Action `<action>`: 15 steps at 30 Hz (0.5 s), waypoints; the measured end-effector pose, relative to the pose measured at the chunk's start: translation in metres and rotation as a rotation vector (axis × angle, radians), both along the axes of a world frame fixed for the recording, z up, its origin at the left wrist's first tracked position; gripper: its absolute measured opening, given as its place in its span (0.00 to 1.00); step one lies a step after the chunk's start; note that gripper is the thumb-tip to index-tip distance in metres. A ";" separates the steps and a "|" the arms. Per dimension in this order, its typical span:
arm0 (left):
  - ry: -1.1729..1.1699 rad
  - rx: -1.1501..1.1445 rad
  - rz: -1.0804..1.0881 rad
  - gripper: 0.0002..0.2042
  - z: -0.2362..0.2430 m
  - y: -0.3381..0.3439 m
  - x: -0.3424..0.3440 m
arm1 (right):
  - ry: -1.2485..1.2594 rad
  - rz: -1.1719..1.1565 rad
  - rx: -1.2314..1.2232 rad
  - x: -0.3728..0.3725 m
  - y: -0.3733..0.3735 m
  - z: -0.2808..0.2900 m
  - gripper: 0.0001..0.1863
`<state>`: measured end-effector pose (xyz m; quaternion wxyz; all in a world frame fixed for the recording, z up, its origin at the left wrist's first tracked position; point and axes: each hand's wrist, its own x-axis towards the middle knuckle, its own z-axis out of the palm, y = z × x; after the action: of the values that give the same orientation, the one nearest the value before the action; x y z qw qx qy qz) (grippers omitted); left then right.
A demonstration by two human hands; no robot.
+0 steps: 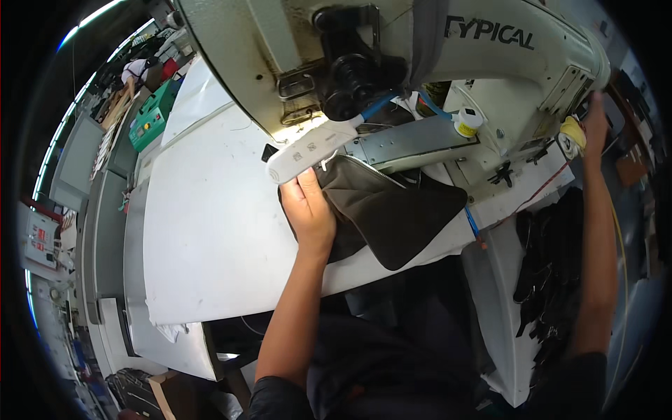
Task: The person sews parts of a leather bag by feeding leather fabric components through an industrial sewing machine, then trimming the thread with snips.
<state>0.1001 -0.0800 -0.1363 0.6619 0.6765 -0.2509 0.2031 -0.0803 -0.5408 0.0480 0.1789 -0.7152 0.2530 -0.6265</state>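
Under the sewing head lies a dark brown fabric piece (392,217) with a zipper (367,170) along its upper edge. My left hand (309,213) is closed on the left end of this fabric, thumb on top and some fingers hidden beneath. Just above it, a white elongated lamp (308,152) covers part of the stitching area, so the needle is out of sight. At the far right my right hand (595,129) reaches up beside the back end of the sewing machine (504,63). Its fingers are mostly hidden, and what it touches is unclear.
A white worktable (203,210) spreads left of the machine. Dark cloth pieces (553,266) hang at the right, near a yellow thread spool (572,133). Beyond the table's far left stand a green machine (154,115) and another person (133,73).
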 end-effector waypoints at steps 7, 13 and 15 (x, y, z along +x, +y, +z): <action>0.182 -0.024 0.022 0.13 -0.022 0.016 0.015 | 0.154 -0.098 0.050 -0.020 -0.045 0.026 0.28; 0.203 -0.066 -0.116 0.18 -0.014 0.020 0.030 | -0.174 -0.056 0.003 -0.004 -0.012 0.004 0.24; 0.085 0.054 -0.081 0.19 -0.013 0.030 0.034 | -0.066 -0.016 0.088 -0.010 -0.013 0.009 0.25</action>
<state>0.1343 -0.0500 -0.1491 0.6611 0.6915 -0.2551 0.1404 -0.0902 -0.5536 0.0572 0.2133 -0.6836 0.2802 -0.6393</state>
